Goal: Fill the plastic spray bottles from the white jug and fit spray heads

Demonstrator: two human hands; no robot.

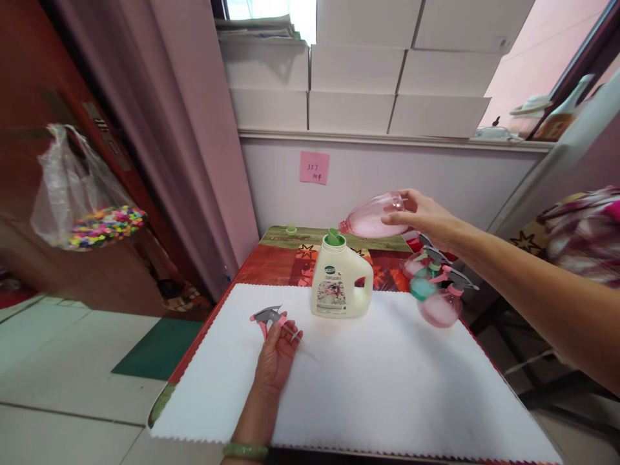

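My right hand (420, 216) grips a clear pink spray bottle (372, 215) by its base end. The bottle lies nearly level, its uncapped neck beside the green spout (333, 236) in the mouth of a cream detergent jug (341, 278). Whether liquid is flowing I cannot tell. My left hand (278, 354) rests low over the white cloth, its fingers closed around a grey and pink spray head (269, 316) with a thin dip tube pointing right. The jug stands upright, with its handle to the right.
Several filled spray bottles (442, 309) with trigger heads stand at the table's right side. A small green cap (290, 228) sits at the back edge. The white cloth (368, 387) covers much of the table. White boxes (351, 113) are stacked behind, above a pink note (314, 168).
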